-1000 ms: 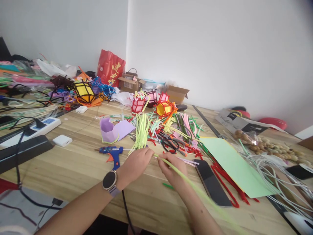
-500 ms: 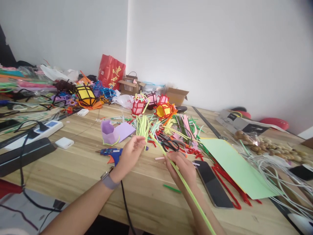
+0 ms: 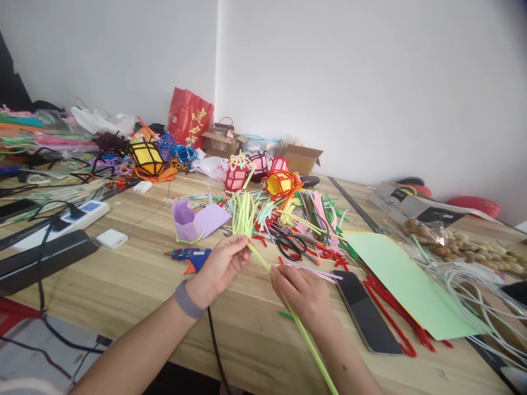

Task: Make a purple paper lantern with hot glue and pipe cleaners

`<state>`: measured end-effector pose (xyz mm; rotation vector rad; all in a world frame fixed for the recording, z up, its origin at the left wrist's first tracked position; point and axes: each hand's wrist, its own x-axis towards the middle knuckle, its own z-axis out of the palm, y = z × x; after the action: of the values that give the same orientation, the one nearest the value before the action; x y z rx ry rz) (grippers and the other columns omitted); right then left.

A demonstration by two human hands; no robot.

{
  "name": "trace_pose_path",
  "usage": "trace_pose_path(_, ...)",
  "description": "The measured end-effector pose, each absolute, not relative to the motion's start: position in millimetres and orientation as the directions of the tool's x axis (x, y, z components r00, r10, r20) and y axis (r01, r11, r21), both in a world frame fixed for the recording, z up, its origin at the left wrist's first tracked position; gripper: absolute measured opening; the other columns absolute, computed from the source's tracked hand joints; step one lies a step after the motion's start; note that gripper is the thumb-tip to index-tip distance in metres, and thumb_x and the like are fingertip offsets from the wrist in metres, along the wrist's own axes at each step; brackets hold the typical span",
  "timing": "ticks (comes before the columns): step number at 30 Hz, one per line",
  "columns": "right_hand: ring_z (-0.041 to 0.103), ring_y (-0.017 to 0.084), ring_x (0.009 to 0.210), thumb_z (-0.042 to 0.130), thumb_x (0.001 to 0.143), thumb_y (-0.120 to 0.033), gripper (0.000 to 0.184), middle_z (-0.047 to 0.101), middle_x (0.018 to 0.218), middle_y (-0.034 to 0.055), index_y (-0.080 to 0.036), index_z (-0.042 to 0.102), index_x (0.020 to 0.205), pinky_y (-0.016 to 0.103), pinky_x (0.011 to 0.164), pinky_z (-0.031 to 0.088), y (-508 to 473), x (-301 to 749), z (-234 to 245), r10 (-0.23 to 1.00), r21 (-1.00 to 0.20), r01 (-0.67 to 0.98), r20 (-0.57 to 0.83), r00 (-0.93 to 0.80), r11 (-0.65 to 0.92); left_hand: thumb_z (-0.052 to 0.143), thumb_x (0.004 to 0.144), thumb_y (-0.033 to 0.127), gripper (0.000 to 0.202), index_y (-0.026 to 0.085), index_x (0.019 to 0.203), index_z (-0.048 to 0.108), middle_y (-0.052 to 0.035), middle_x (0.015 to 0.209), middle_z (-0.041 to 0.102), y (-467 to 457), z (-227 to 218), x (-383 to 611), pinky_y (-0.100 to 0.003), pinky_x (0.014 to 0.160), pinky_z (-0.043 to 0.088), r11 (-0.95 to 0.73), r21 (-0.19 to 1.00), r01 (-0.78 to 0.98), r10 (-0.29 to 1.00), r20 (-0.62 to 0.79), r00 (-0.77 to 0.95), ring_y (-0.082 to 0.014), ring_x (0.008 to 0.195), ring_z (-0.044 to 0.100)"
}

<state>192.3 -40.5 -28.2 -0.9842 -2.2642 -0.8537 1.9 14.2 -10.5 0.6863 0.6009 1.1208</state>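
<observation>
Between both hands runs a long yellow-green pipe cleaner point(image 3: 315, 354), slanting down toward the lower edge of the view. My left hand point(image 3: 224, 266) pinches its far end between thumb and fingertips. Further along its length, my right hand point(image 3: 302, 293) has closed fingers round it. Just beyond my left fingertips lies a bunch of short yellow-green pipe cleaner pieces point(image 3: 244, 211); whether the hand touches it I cannot tell. A blue hot glue gun point(image 3: 192, 257) lies partly behind my left hand. Black-handled scissors point(image 3: 292, 243) rest beyond my right hand.
A purple foam cup shape point(image 3: 186, 220) and flat purple piece point(image 3: 213, 219) stand left of centre. Small lanterns point(image 3: 278, 184) sit behind. To the right are a phone point(image 3: 366, 312), red pipe cleaners point(image 3: 391, 315) and a green sheet point(image 3: 411, 291). A power strip point(image 3: 61, 222) lies left.
My left hand has moved onto the end of the long pipe cleaner and now pinches it. My right hand has shifted slightly left and closer to it.
</observation>
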Motion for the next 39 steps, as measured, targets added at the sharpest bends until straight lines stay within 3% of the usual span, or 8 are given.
trace_pose_path(5,0.062,0.013,0.063,0.051,0.09,-0.013,0.018,0.07,0.077,0.0025,-0.023,0.062,0.099,0.025,0.058,0.042,-38,192,-32,0.444,0.306,0.785,0.688,-0.573,0.539,0.077,0.065,0.02,0.023,0.013,0.071,0.056,0.0045,0.062,0.052,19,-11,-2,-0.014,0.045,0.034,0.414,0.647,-0.64,0.892,-0.15,0.425,-0.0022,0.048,0.044)
trace_pose_path(13,0.062,0.013,0.063,0.054,0.089,-0.01,0.012,0.07,0.077,0.0042,-0.018,0.063,0.093,0.027,0.057,0.04,-39,190,-20,0.365,0.356,0.777,0.729,-0.579,0.52,0.074,0.068,0.044,0.036,0.012,0.072,0.059,0.0019,0.061,0.055,2,-19,9,-0.022,0.05,0.033,0.223,0.929,-0.294,0.816,-0.013,0.578,-0.0062,0.05,0.045)
trace_pose_path(21,0.064,0.014,0.067,0.052,0.088,-0.012,0.012,0.07,0.077,0.0062,-0.017,0.061,0.095,0.025,0.059,0.044,-41,182,-21,0.374,0.241,0.78,0.77,-0.516,0.578,0.077,0.064,0.042,0.035,0.014,0.065,0.055,0.0043,0.057,0.05,-1,-22,15,-0.023,0.053,0.031,0.169,0.939,-0.3,0.858,0.01,0.514,-0.0078,0.052,0.043)
trace_pose_path(24,0.061,0.013,0.059,0.055,0.085,-0.014,0.009,0.068,0.071,0.0044,-0.019,0.061,0.086,0.024,0.053,0.042,-45,175,-23,0.437,0.053,0.801,0.816,-0.379,0.596,0.077,0.064,0.043,0.035,0.014,0.066,0.058,0.0028,0.059,0.052,-1,-20,14,-0.023,0.053,0.032,0.147,0.942,-0.303,0.857,0.031,0.514,-0.0083,0.054,0.043)
trace_pose_path(26,0.058,0.012,0.054,0.053,0.086,-0.02,0.014,0.064,0.064,0.0023,-0.021,0.06,0.073,0.023,0.05,0.041,-48,167,-24,0.617,-0.278,0.766,0.764,-0.189,0.579,0.076,0.064,0.045,0.035,0.014,0.066,0.059,0.0019,0.06,0.054,-2,-20,14,-0.023,0.054,0.033,0.109,0.953,-0.284,0.866,0.049,0.497,-0.0088,0.054,0.043)
trace_pose_path(30,0.048,0.009,0.04,0.057,0.083,-0.042,0.029,0.055,0.053,-0.0023,-0.021,0.051,0.063,0.021,0.041,0.039,-51,151,-23,0.978,-0.978,0.085,0.198,0.068,0.192,0.074,0.067,0.045,0.033,0.015,0.066,0.06,0.0027,0.059,0.053,-3,-18,15,-0.023,0.055,0.034,0.022,0.957,-0.291,0.893,0.112,0.436,-0.0098,0.056,0.043)
trace_pose_path(34,0.037,0.005,0.034,0.066,0.072,-0.048,0.035,0.05,0.051,-0.0057,-0.019,0.05,0.063,0.018,0.035,0.032,-51,144,-22,0.994,-0.932,-0.346,-0.089,-0.059,-0.104,0.073,0.068,0.044,0.032,0.015,0.066,0.059,0.0036,0.058,0.051,-2,-16,14,-0.023,0.055,0.033,0.003,0.95,-0.311,0.902,0.132,0.412,-0.0099,0.056,0.043)
trace_pose_path(39,0.047,0.009,0.043,0.066,0.075,-0.047,0.037,0.05,0.047,-0.0043,-0.019,0.053,0.056,0.02,0.043,0.04,-52,151,-13,0.991,-0.991,-0.03,0.128,0.024,0.129,0.071,0.07,0.044,0.033,0.014,0.065,0.059,0.0032,0.056,0.049,1,-19,12,-0.023,0.053,0.031,0.04,0.968,-0.249,0.835,0.105,0.54,-0.009,0.053,0.042)
